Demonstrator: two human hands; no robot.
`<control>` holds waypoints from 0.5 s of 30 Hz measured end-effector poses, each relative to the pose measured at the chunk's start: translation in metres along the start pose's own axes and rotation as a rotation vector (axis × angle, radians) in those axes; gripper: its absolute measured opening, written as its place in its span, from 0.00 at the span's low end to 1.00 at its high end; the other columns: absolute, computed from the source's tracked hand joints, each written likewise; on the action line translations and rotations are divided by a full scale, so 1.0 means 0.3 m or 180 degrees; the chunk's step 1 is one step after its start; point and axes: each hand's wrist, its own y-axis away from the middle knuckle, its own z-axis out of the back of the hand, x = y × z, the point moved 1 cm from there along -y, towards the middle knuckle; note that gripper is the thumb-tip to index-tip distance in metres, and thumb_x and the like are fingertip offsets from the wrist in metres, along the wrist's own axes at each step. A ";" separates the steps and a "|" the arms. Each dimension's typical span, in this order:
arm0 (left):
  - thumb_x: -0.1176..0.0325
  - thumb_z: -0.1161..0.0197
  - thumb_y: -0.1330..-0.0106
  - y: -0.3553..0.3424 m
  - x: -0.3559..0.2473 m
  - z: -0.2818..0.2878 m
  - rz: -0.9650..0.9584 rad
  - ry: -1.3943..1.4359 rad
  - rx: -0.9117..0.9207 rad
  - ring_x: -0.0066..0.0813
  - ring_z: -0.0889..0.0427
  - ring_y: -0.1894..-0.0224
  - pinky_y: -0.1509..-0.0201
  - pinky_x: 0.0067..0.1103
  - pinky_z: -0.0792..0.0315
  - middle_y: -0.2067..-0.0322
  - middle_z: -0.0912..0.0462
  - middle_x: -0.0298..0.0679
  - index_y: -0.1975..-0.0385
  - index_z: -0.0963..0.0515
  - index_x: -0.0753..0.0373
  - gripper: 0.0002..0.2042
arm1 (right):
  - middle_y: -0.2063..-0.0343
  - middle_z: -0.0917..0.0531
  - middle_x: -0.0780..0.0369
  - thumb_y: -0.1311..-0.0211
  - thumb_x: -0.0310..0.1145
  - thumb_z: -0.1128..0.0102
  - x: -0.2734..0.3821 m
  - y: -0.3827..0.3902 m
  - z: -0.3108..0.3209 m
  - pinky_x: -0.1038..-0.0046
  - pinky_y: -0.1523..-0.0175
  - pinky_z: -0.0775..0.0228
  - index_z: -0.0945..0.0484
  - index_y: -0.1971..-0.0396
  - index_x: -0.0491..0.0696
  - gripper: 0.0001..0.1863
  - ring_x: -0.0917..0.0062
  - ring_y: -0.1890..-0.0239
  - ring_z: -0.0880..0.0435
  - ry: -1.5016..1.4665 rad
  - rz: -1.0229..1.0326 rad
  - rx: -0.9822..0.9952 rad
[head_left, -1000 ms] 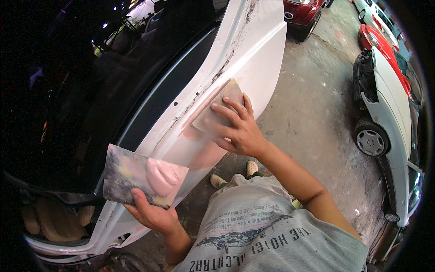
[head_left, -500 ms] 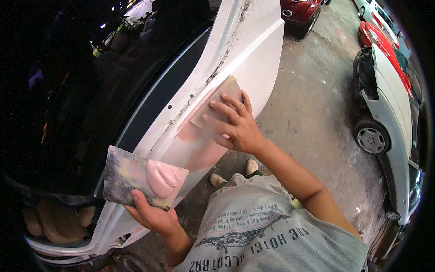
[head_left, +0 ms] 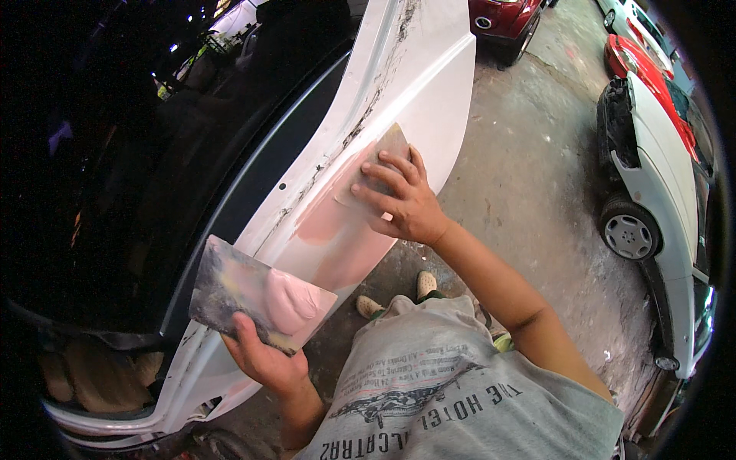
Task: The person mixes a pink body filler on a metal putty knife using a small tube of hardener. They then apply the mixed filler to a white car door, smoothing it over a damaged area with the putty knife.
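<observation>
My left hand (head_left: 268,360) grips a flat, stained mixing board (head_left: 218,287), its thumb on top and the other fingers underneath. A thick lump of pink body filler (head_left: 293,303) lies on the board's right half. With fingers spread over its face, my right hand (head_left: 414,205) presses a thin greyish filler spreader (head_left: 394,144) against the white car body panel (head_left: 437,100). Below and left of the spreader, a smooth pink patch of filler (head_left: 322,222) covers part of the panel. The spreader's lower edge is partly hidden by my fingers.
Dark car glass (head_left: 153,176) fills the left side. A black-streaked seam (head_left: 356,130) runs along the panel. To the right, past the concrete floor (head_left: 529,184), stands a white car (head_left: 667,192) with its end stripped; a dark red car (head_left: 510,19) is at the top.
My right hand and the spreader have shifted slightly up along the panel, baring more of the pink patch. My left hand has brought the board a little to the right.
</observation>
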 end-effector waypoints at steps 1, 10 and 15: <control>0.61 0.43 0.28 0.001 0.011 0.005 0.0066 0.0001 0.0107 0.44 0.27 0.37 0.33 0.36 0.33 0.38 0.30 0.53 0.34 0.38 0.72 0.28 | 0.37 0.29 0.66 0.57 0.40 0.26 -0.011 0.025 -0.011 0.36 0.29 0.53 0.21 0.44 0.66 0.33 0.62 0.32 0.36 0.0012 -0.0017 0.0099; 0.64 0.43 0.28 -0.014 0.060 -0.083 0.0086 0.0095 0.0198 0.44 0.31 0.34 0.30 0.36 0.37 0.35 0.33 0.52 0.32 0.41 0.71 0.29 | 0.38 0.28 0.61 0.57 0.43 0.30 0.149 0.049 0.237 0.38 0.32 0.50 0.22 0.41 0.66 0.35 0.58 0.35 0.33 -0.0427 -0.0559 0.0673; 0.64 0.43 0.28 -0.021 0.091 -0.135 -0.0337 0.0187 0.0349 0.45 0.32 0.33 0.29 0.37 0.38 0.34 0.35 0.52 0.30 0.43 0.68 0.30 | 0.38 0.27 0.60 0.58 0.45 0.30 0.335 -0.022 0.395 0.37 0.33 0.50 0.20 0.42 0.67 0.35 0.58 0.37 0.30 -0.0855 -0.0272 0.0794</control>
